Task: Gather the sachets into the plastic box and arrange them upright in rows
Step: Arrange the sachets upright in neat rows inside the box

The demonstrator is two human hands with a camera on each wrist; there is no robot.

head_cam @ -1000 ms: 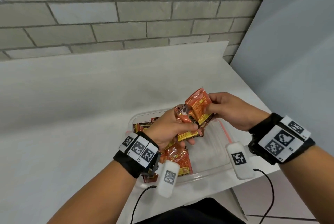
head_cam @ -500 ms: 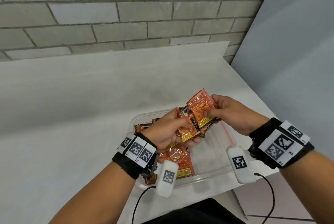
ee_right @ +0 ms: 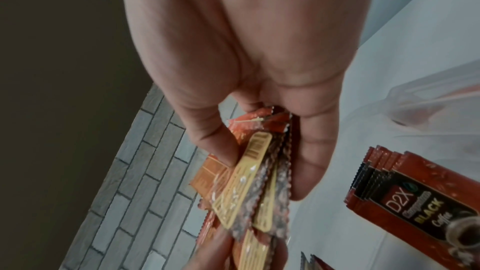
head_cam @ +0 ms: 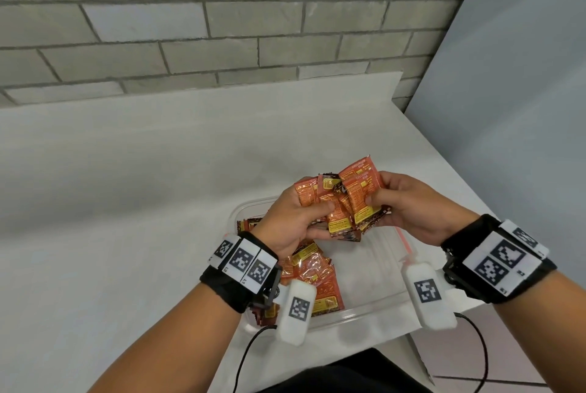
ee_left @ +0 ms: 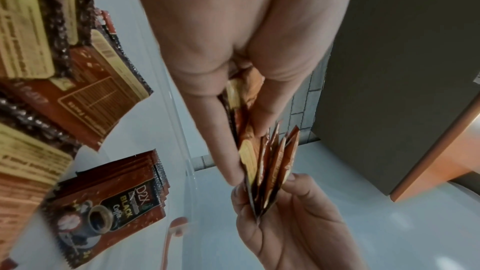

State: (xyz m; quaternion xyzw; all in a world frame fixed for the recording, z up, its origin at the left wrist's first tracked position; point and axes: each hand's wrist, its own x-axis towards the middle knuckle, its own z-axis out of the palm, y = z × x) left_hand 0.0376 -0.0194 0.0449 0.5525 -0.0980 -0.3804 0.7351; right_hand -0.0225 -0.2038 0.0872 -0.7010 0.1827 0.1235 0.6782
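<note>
Both hands hold one fanned bunch of orange-red coffee sachets (head_cam: 345,199) above the clear plastic box (head_cam: 377,310). My left hand (head_cam: 298,218) grips the bunch from the left, thumb across its front; my right hand (head_cam: 402,202) pinches its right side. Edge-on, the bunch of sachets (ee_left: 267,169) sits between my left fingers (ee_left: 223,130), and the same bunch (ee_right: 254,180) shows between my right thumb and fingers (ee_right: 311,151). More sachets (head_cam: 317,275) lie flat in the box's left half, and a small upright stack (ee_left: 114,198) stands at its far left end.
The box sits near the front right corner of a white table (head_cam: 126,202), close to its edge. A brick wall (head_cam: 222,21) runs behind, and a grey panel (head_cam: 523,75) stands to the right. The box's right half shows bare floor.
The bunch has spread wider into a fan and tipped left between the hands. Both hands have shifted their grip on it and stay above the box.
</note>
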